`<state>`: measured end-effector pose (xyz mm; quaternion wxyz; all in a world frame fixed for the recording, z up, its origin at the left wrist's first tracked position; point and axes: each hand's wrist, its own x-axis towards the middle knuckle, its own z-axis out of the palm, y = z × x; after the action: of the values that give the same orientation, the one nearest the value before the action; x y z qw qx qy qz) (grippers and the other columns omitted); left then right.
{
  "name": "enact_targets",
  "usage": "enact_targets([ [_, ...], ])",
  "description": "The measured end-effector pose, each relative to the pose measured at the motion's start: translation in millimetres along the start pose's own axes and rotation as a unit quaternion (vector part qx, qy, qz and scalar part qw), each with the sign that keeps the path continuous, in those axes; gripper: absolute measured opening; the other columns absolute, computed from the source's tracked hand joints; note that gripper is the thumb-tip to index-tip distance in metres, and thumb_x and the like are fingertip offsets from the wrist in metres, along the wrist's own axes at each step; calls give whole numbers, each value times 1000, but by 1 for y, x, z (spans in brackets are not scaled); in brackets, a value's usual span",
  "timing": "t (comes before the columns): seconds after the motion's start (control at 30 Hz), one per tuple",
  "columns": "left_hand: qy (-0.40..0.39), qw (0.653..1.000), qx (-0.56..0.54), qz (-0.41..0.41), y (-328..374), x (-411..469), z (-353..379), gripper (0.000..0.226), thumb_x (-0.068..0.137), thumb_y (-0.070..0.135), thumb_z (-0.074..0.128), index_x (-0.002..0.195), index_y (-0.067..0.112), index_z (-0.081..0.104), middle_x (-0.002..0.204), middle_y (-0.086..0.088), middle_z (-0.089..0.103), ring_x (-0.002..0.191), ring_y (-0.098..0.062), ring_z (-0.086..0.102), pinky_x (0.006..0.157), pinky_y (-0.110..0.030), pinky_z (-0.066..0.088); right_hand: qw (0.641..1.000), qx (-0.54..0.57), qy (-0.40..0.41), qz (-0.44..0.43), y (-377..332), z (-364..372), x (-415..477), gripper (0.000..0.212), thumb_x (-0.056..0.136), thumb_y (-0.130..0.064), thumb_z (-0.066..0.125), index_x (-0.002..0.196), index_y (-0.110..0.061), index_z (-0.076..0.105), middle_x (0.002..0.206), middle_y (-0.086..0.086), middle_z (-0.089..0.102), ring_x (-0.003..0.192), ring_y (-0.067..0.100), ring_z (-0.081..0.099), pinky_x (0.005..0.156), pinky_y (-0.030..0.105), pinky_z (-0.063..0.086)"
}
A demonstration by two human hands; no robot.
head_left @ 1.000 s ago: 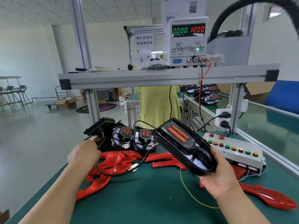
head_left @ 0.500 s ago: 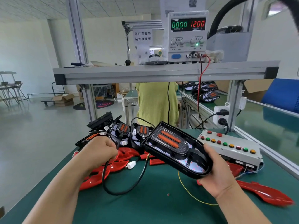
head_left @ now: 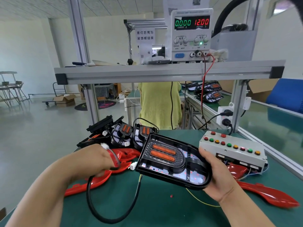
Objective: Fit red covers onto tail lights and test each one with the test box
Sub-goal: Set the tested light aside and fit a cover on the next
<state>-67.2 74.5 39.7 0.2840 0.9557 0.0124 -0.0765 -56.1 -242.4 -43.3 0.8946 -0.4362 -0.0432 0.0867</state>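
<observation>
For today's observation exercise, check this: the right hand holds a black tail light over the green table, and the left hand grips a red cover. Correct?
One slip. In the head view the left hand grips a black cable, not a red cover; the right hand holds the tail light as stated.

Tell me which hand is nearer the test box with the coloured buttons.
Right. The right hand holds the tail light by its rounded end just left of the test box; the left hand grips the black cable farther left, beyond the tail light.

Bright even daylight, soft faint shadows, glossy floor glare at left, wide-angle bending at edges, slight motion blur
</observation>
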Motion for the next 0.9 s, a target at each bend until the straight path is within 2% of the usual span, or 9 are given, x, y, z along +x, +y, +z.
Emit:
enact_targets([
  [0.07, -82, 991, -94, 36, 5, -12, -2, 26, 65, 22, 58, 77, 9, 76, 48, -4, 50, 41, -12, 37, 42, -20, 35, 1000, 0, -2, 5, 0, 0, 0, 44, 90, -35, 50, 113, -6, 74, 124, 22, 67, 110, 37, 68, 77, 43, 60],
  [0.13, -111, 982, -133, 72, 6, -17, -2, 32, 63, 19, 54, 82, 16, 79, 47, -5, 48, 39, -11, 36, 41, -17, 32, 1000, -3, -5, 7, 0, -1, 1, 44, 91, -35, 50, 114, -6, 74, 125, 22, 67, 111, 37, 67, 79, 45, 59],
  [0.2, -87, 978, -164, 100, 6, -15, -2, 27, 75, 12, 56, 85, 19, 80, 48, -5, 48, 39, -10, 36, 40, -18, 33, 1000, -5, -10, 8, 0, -1, 1, 44, 91, -35, 50, 113, -6, 74, 125, 22, 67, 111, 38, 67, 80, 46, 59],
  [0.27, -35, 968, -205, 141, 4, -13, -3, 38, 90, -1, 50, 88, 23, 80, 51, -5, 48, 41, -9, 36, 40, -16, 33, 1000, -1, -9, 7, -1, -3, 1, 44, 90, -35, 51, 114, -6, 74, 125, 22, 66, 111, 38, 67, 82, 49, 59],
  [0.4, 51, 937, -272, 214, 2, -8, -8, 45, 96, -1, 47, 96, 30, 79, 54, -2, 49, 46, -5, 38, 43, -12, 33, 1000, 3, -11, 5, -3, -8, 2, 48, 92, -36, 51, 122, -4, 69, 131, 23, 62, 120, 40, 61, 95, 55, 53],
  [0.5, 55, 918, -308, 243, -2, 2, -10, 34, 94, 4, 53, 100, 26, 78, 56, -1, 49, 44, -5, 33, 42, -12, 29, 1000, 8, -20, 3, -5, -9, 1, 49, 94, -38, 48, 124, -5, 68, 131, 22, 63, 118, 38, 63, 87, 48, 58],
  [0.67, 34, 897, -400, 183, -29, 35, 8, 31, 98, -2, 44, 104, 6, 73, 60, -4, 47, 44, -6, 32, 41, -13, 29, 1000, 10, -22, 1, -11, -14, -1, 50, 94, -43, 48, 121, -8, 70, 129, 21, 64, 115, 37, 65, 85, 48, 57],
  [0.83, -69, 937, -314, 136, -53, 49, 32, 29, 98, -5, 46, 98, 7, 73, 60, -6, 47, 49, -11, 33, 45, -17, 28, 999, -39, -22, -5, -10, -15, -3, 51, 92, -43, 52, 124, -7, 68, 129, 23, 64, 115, 39, 64, 87, 49, 57],
  [0.9, -101, 952, -262, 126, -54, 51, 36, 31, 98, -6, 47, 96, 9, 74, 59, -4, 49, 48, -10, 33, 45, -17, 28, 997, -70, -24, -13, -10, -13, -5, 50, 87, -43, 62, 121, -6, 70, 126, 24, 65, 110, 39, 67, 83, 46, 58],
])
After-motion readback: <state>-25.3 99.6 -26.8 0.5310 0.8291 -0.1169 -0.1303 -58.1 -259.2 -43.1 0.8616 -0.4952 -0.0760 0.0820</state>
